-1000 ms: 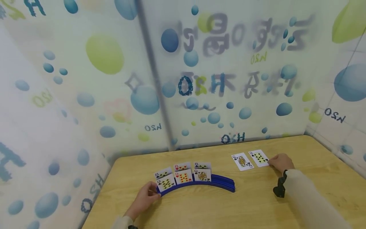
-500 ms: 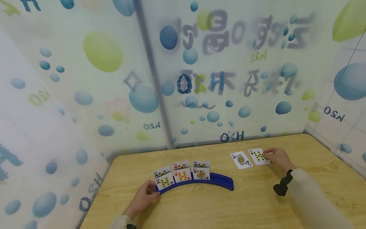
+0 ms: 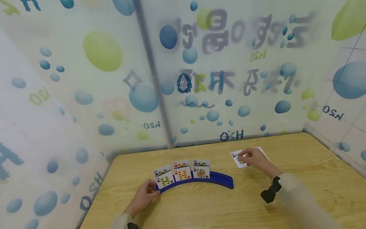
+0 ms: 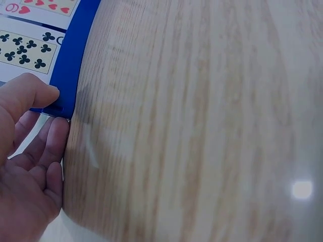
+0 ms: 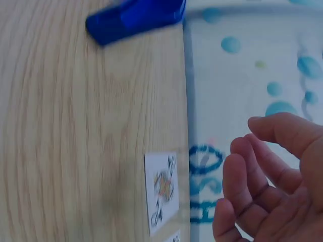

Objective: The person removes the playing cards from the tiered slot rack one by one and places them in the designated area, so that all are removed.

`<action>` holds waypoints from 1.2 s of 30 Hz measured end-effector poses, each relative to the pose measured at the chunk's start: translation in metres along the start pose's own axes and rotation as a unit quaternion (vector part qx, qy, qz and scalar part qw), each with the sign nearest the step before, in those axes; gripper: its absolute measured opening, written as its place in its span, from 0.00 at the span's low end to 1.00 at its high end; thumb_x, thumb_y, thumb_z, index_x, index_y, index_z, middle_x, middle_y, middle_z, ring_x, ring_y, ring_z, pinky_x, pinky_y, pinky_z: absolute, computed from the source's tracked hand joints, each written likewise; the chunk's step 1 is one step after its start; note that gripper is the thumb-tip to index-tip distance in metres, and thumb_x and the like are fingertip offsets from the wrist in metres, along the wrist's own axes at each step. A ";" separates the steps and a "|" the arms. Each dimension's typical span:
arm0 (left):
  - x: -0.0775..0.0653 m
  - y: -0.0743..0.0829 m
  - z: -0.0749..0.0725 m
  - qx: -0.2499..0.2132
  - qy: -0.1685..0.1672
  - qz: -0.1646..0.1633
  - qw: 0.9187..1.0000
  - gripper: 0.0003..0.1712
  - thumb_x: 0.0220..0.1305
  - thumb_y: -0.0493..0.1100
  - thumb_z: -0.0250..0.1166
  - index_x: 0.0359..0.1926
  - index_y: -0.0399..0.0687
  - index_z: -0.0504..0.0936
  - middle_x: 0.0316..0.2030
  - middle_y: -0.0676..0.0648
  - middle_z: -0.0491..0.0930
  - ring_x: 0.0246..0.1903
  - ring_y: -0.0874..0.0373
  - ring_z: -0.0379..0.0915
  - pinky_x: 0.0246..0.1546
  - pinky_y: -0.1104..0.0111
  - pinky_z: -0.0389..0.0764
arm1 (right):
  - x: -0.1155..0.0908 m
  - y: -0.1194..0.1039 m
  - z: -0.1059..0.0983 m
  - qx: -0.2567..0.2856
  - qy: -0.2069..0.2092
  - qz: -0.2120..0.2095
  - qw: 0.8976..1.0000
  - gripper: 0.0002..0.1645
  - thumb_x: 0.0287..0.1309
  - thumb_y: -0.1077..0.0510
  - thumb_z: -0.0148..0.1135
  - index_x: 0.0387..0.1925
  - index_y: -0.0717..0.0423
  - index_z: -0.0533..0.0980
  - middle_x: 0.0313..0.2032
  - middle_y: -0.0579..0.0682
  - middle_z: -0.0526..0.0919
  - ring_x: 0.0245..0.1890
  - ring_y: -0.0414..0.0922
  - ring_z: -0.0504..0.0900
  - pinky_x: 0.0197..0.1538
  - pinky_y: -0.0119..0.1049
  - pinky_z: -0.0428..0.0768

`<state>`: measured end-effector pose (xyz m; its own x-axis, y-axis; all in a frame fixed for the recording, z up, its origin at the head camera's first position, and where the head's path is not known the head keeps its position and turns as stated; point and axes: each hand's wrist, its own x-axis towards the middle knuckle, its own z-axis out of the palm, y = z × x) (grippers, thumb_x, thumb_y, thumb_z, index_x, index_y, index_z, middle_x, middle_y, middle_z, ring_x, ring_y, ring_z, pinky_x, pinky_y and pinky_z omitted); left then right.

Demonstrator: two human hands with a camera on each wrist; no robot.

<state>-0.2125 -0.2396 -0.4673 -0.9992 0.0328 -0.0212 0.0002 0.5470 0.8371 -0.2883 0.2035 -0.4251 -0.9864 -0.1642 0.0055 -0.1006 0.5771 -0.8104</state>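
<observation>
Two hands are at work: the left hand [image 3: 145, 193] pinches the near end of one blue curved card rack [image 3: 222, 180], while the right hand [image 3: 258, 161], loosely curved with thumb and fingertips slightly parted, holds nothing above a face card [image 3: 236, 158]. Six playing cards [image 3: 183, 174] stand in the rack, three before three, and two loose ones, the face card and a pip card [image 3: 264, 151], lie on the surface [image 3: 200, 203]. Half a second ago the right hand was at the pip card; it has since shifted left.
</observation>
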 end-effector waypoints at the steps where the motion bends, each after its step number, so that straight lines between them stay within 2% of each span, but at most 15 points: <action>1: 0.000 0.000 0.000 0.000 0.001 -0.001 1.000 0.15 0.50 0.30 0.64 0.40 0.35 0.71 0.34 0.44 0.73 0.32 0.55 0.72 0.33 0.65 0.74 | 0.000 -0.003 0.004 0.001 -0.006 -0.012 1.000 0.16 0.55 0.59 0.60 0.43 0.67 0.76 0.23 0.56 0.76 0.23 0.47 0.73 0.26 0.37 0.70; 9: 0.002 -0.003 0.000 0.003 0.002 0.004 1.000 0.15 0.50 0.30 0.64 0.40 0.35 0.71 0.34 0.44 0.73 0.32 0.55 0.72 0.33 0.66 0.75 | -0.007 -0.033 0.039 0.006 -0.049 -0.085 0.995 0.12 0.53 0.61 0.62 0.38 0.65 0.77 0.23 0.48 0.74 0.22 0.44 0.72 0.25 0.35 0.72; 16: 0.002 -0.002 0.000 -0.004 0.003 -0.003 1.000 0.15 0.50 0.30 0.64 0.40 0.35 0.71 0.34 0.44 0.73 0.32 0.55 0.72 0.33 0.65 0.75 | -0.012 -0.051 0.063 0.007 -0.067 -0.138 0.988 0.08 0.53 0.61 0.62 0.34 0.62 0.78 0.25 0.46 0.75 0.24 0.42 0.71 0.26 0.33 0.71; 20: 0.001 -0.001 0.001 -0.004 0.003 -0.005 1.000 0.16 0.51 0.31 0.64 0.41 0.35 0.71 0.34 0.44 0.73 0.32 0.55 0.72 0.34 0.65 0.75 | -0.013 -0.052 0.072 0.023 -0.083 -0.145 0.986 0.07 0.53 0.61 0.62 0.34 0.61 0.77 0.26 0.46 0.75 0.25 0.42 0.72 0.28 0.33 0.72; 36: 0.001 -0.003 0.001 -0.001 0.002 -0.006 1.000 0.15 0.51 0.31 0.64 0.41 0.36 0.71 0.34 0.44 0.73 0.32 0.55 0.72 0.34 0.64 0.74 | -0.005 -0.048 0.086 -0.006 -0.107 -0.150 0.983 0.04 0.53 0.63 0.62 0.31 0.59 0.76 0.26 0.45 0.76 0.25 0.41 0.71 0.28 0.32 0.71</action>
<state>-0.2130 -0.2400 -0.4704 -0.9993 0.0216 -0.0294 -0.0128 0.5464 0.8374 -0.2676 0.1074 -0.4367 -0.8620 -0.4926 0.1194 -0.3864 0.4864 -0.7836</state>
